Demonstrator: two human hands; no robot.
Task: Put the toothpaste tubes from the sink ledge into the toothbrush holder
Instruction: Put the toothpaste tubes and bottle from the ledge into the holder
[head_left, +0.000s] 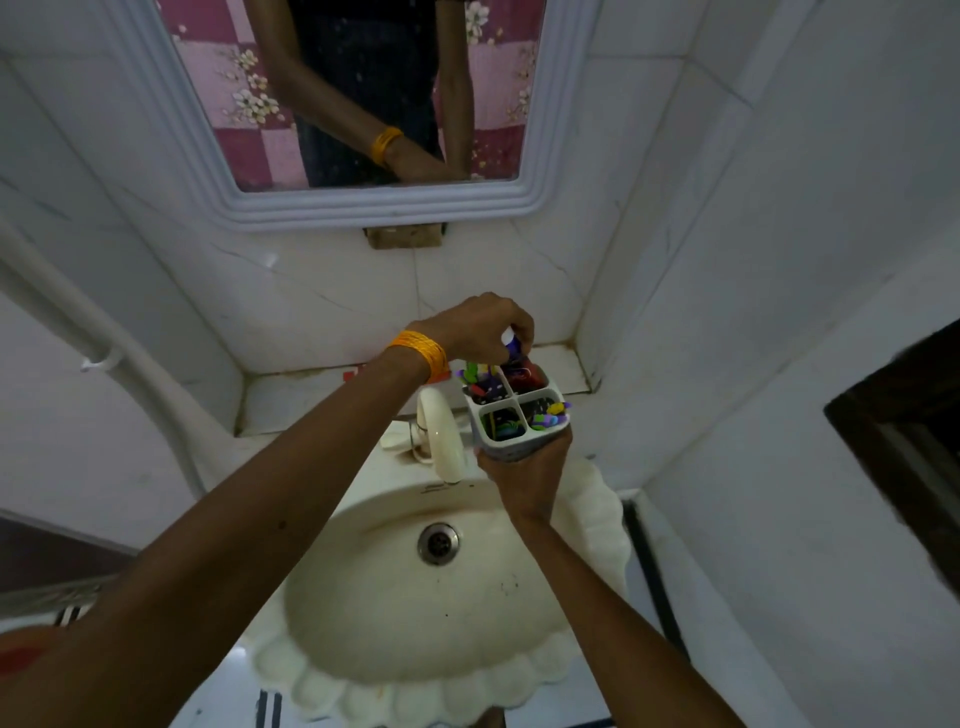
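The toothbrush holder (514, 415), a white box split into four compartments, is held up off the ledge (311, 400) over the back edge of the sink (431, 597), just right of the tap (441, 436). It is gripped from below by the right hand (524, 467), whose fingers are closed around its base. The left hand (478, 327) is closed on a toothpaste tube (511, 343), of which only a white end and a purple stretch are seen between the fingers; the tube is pointed down at the far compartments of the holder. Whether its lower end is already inside a compartment cannot be told, since that part is hidden by the fingers and by the coloured items.

All four compartments are already crowded with small coloured things, so the tube may be blocked before it is seated, and if it is pushed hard some of the items could be knocked out into the sink. Because the holder is carried in the air and not rested on the ledge, it could be tipped by a downward push on its far side. A tube left only part-way in would probably lean and slide out. A small red shape is seen on the ledge behind the left wrist; whether it is another tube cannot be told.
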